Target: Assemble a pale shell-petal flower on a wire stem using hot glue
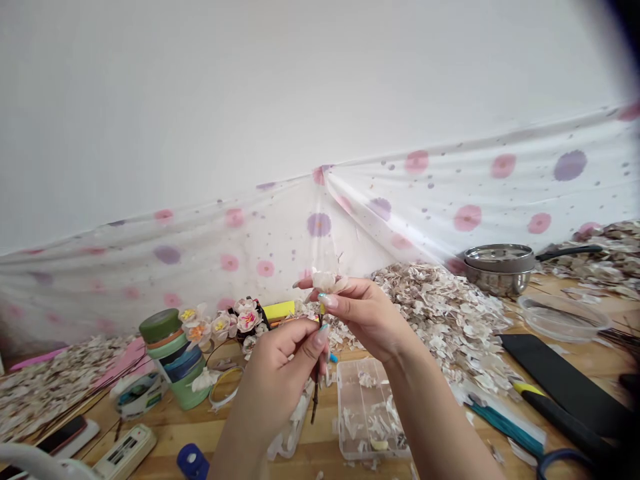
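My left hand [295,357] pinches a thin brown twig [315,403], which hangs down below the fingers. Just above it, my right hand [357,310] is closed on a pale, petalled flower [327,281] at the twig's upper end. The thumb and fingers hide where flower and twig meet. Both hands are raised over the middle of the table. Below the right wrist lies a clear compartment box [340,407] with loose white petals in it.
To the left stands a green jar [193,393] beside finished-looking flowers [247,317]. Heaps of pale petals [440,300] lie at the back. At right are metal bowls [500,283], a black slab [560,380], a clear lid [565,317] and teal-handled tweezers [510,423].
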The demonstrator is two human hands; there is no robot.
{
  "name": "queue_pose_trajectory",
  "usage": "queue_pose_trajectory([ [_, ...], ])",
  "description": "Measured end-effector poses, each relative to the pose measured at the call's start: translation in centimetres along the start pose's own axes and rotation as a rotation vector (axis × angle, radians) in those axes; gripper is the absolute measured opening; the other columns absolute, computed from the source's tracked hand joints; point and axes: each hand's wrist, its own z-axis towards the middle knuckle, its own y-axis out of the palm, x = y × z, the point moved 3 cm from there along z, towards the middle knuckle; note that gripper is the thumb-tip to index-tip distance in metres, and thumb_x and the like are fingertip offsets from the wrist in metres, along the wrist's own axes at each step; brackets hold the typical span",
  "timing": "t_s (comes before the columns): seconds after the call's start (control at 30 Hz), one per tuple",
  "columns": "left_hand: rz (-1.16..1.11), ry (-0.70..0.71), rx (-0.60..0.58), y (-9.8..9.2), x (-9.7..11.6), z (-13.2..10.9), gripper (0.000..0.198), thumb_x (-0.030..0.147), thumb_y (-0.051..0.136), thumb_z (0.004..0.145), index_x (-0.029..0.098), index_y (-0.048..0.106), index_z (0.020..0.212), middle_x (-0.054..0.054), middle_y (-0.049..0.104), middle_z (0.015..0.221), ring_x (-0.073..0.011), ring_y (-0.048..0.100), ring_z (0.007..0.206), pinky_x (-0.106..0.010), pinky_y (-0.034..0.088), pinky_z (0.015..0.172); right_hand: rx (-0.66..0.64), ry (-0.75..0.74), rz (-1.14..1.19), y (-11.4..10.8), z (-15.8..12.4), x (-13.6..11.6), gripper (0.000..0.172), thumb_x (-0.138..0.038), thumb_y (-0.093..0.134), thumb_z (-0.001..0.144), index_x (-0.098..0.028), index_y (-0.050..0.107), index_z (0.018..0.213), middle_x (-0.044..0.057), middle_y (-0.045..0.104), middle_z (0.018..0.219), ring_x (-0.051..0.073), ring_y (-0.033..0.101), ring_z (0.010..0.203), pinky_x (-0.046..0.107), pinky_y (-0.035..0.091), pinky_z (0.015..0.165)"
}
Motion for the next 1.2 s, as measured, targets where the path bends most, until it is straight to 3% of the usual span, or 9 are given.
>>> queue_pose_trajectory([
  [0.27,-0.025,-0.014,0.151,0.9,0.9,-0.6,0.033,0.04,0.059,0.086,0.017,0.057,0.062,0.001,0.056,0.055,-0.0107,0.05,0.053,-0.021,0.038,0.055,0.02,0.05,0.103,0.3,0.1,0.1,0.022,-0.027,0.089,0.057,-0.021,0.079,0.076,0.001,0.076,0.077,0.013,0.065,0.072,0.026,0.053,0.074],
  [0.43,0.028,-0.002,0.175,0.8,0.8,-0.4,0.035,0.042,0.057,0.086,0.017,0.056,0.061,0.001,0.056,0.055,-0.0118,0.05,0.054,-0.023,0.038,0.056,0.058,0.006,0.088,0.5,0.1,0.2,0.017,-0.026,0.087,0.06,-0.021,0.079,0.074,0.001,0.074,0.075,0.013,0.063,0.068,0.025,0.052,0.066],
  [0.57,0.105,0.022,0.134,0.9,0.7,-0.1,0.037,0.043,0.056,0.087,0.017,0.055,0.061,0.0,0.056,0.055,-0.0123,0.05,0.055,-0.023,0.038,0.056,0.069,-0.032,0.083,0.7,0.0,0.2,0.016,-0.024,0.085,0.064,-0.021,0.08,0.079,0.002,0.076,0.083,0.01,0.062,0.068,0.024,0.051,0.068],
  [0.73,0.004,0.008,0.255,1.0,0.9,-0.3,0.034,0.042,0.057,0.087,0.017,0.056,0.064,0.002,0.054,0.055,-0.0113,0.048,0.054,-0.022,0.037,0.056,0.009,0.013,0.092,1.0,0.1,0.4,0.021,-0.024,0.085,0.065,-0.02,0.079,0.084,0.002,0.074,0.086,0.011,0.062,0.066,0.024,0.052,0.06],
  [0.83,-0.029,0.001,0.249,0.9,0.9,-0.3,0.035,0.045,0.059,0.085,0.017,0.057,0.065,0.003,0.054,0.054,-0.0116,0.048,0.054,-0.022,0.037,0.055,-0.041,0.039,0.111,1.1,0.1,0.4,0.019,-0.025,0.085,0.065,-0.018,0.078,0.082,0.002,0.073,0.081,0.012,0.063,0.063,0.024,0.053,0.055],
  [0.93,0.014,0.015,0.214,0.7,0.7,-0.1,0.036,0.045,0.06,0.084,0.017,0.056,0.061,0.002,0.054,0.054,-0.0123,0.049,0.054,-0.023,0.037,0.056,0.011,0.059,0.131,1.0,0.1,0.4,0.02,-0.024,0.085,0.064,-0.018,0.077,0.081,0.0,0.072,0.074,0.011,0.063,0.062,0.021,0.053,0.053],
  [1.07,0.068,0.041,0.209,0.5,0.5,0.1,0.035,0.041,0.059,0.085,0.017,0.056,0.06,0.002,0.055,0.054,-0.0122,0.049,0.056,-0.023,0.036,0.057,0.044,0.063,0.156,1.3,0.1,0.4,0.026,-0.025,0.087,0.061,-0.019,0.078,0.084,-0.001,0.071,0.067,0.011,0.06,0.051,0.021,0.049,0.04],
  [1.2,0.058,0.076,0.235,0.5,0.3,0.3,0.033,0.04,0.059,0.085,0.017,0.059,0.062,0.002,0.055,0.056,-0.0125,0.05,0.058,-0.023,0.036,0.059,0.033,-0.015,0.146,1.8,0.1,0.4,0.014,-0.025,0.086,0.061,-0.019,0.078,0.071,0.003,0.074,0.081,0.01,0.056,0.048,0.021,0.045,0.034],
])
